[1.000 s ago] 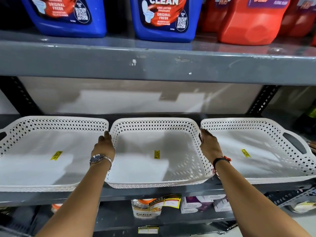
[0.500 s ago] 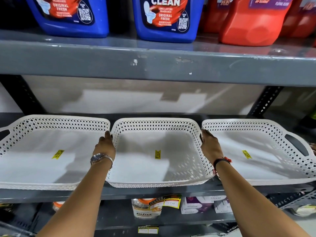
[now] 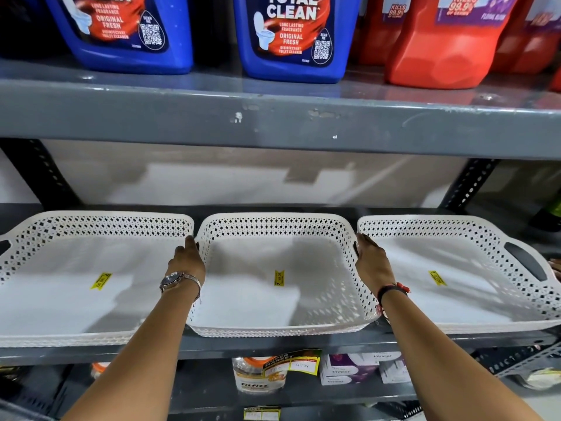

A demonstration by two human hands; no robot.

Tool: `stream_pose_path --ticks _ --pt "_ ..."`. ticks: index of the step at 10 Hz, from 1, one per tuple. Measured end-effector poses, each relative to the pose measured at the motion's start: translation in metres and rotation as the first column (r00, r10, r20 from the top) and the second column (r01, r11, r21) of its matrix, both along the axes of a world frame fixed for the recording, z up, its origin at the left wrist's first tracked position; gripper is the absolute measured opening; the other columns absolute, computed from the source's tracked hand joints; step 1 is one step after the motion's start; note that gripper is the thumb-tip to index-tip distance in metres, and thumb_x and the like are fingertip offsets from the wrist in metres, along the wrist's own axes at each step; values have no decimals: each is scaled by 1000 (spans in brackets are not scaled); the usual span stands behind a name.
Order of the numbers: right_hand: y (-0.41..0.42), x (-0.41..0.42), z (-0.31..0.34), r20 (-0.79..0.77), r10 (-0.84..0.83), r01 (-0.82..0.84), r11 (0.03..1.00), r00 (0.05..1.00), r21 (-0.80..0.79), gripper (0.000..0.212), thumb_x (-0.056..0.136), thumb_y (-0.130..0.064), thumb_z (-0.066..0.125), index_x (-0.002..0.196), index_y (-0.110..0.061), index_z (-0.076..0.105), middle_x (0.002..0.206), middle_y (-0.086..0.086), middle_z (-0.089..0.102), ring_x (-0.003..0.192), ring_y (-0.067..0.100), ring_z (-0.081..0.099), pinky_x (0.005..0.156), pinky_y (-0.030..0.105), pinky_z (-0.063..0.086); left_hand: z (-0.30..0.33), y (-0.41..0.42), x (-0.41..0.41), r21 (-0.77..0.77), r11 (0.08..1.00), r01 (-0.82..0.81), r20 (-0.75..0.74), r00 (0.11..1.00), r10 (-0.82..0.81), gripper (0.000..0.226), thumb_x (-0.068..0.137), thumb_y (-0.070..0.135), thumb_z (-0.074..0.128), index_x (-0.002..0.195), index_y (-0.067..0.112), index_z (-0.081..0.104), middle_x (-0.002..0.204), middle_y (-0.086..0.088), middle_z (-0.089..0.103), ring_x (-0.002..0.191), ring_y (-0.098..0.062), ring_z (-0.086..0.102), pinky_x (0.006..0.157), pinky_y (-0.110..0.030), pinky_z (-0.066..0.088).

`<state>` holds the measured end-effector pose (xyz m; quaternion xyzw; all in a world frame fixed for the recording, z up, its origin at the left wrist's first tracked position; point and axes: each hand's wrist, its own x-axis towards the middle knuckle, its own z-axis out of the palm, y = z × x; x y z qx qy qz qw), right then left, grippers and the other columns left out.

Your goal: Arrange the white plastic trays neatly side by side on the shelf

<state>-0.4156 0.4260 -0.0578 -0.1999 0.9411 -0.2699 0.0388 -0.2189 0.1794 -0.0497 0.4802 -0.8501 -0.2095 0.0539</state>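
Three white plastic trays with perforated walls and yellow price stickers stand in a row on the grey metal shelf (image 3: 273,344). The middle tray (image 3: 273,226) is held by both sides. My left hand (image 3: 188,262) grips its left handle and wears a watch. My right hand (image 3: 372,264) grips its right handle and has a black wristband. The left tray (image 3: 91,223) nearly touches the middle one. The right tray (image 3: 440,229) sits just beyond my right hand, with a dark handle slot on its far side.
The shelf above (image 3: 273,123) carries blue toilet-cleaner jugs (image 3: 291,38) and red jugs (image 3: 449,44), low over the trays. A lower shelf holds a bottle (image 3: 258,375) and small boxes (image 3: 349,369). Slotted black uprights (image 3: 469,183) frame the bay. Another person's fingertips (image 3: 555,267) show at the right edge.
The view has shifted down slightly, so the upper jugs show more. Both hands keep their hold on the middle tray, which has barely moved.
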Motion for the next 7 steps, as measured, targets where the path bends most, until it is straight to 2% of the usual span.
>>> stream_pose_path --ticks 1,3,4,5,6,7 --pt "0 1 1 -1 4 -4 1000 1000 3 52 92 7 31 142 -6 32 150 11 35 137 27 35 111 33 32 -1 -1 0 -3 1000 5 -7 1000 -5 56 93 1 29 147 11 18 138 -23 42 122 -44 48 99 -49 44" --pt "-1 0 1 -9 11 -11 1000 1000 26 53 91 6 33 143 -6 31 151 10 35 137 26 36 110 33 33 0 -2 1 -5 999 34 59 998 -34 59 94 5 28 150 14 11 145 -20 35 127 -41 45 102 -47 41" --pt "0 3 2 -14 16 -14 995 1000 102 54 92 3 33 144 -8 27 153 8 30 138 25 33 109 35 34 2 -1 3 -14 998 68 98 993 -66 55 98 13 27 150 12 10 147 -18 33 129 -39 43 102 -47 40" --pt "2 9 9 -124 83 -39 947 989 320 52 96 -11 31 146 -6 17 154 8 25 141 24 24 114 38 26 7 2 6 -148 977 155 206 971 -123 56 99 27 26 149 6 11 151 -17 28 136 -34 33 110 -44 33" --pt "1 12 15 -192 112 -35 930 975 366 52 99 -18 24 147 -4 11 156 9 19 144 22 16 119 38 14 10 4 6 -255 942 219 212 963 -167 59 99 29 27 149 4 9 157 -16 15 144 -32 18 118 -40 16" --pt "2 27 17 -285 105 -10 948 953 318 52 99 -22 20 147 -3 10 157 10 15 146 21 12 119 36 8 12 20 9 -467 843 266 28 958 -287 61 94 23 46 145 -3 25 153 -24 24 142 -39 25 117 -49 18"
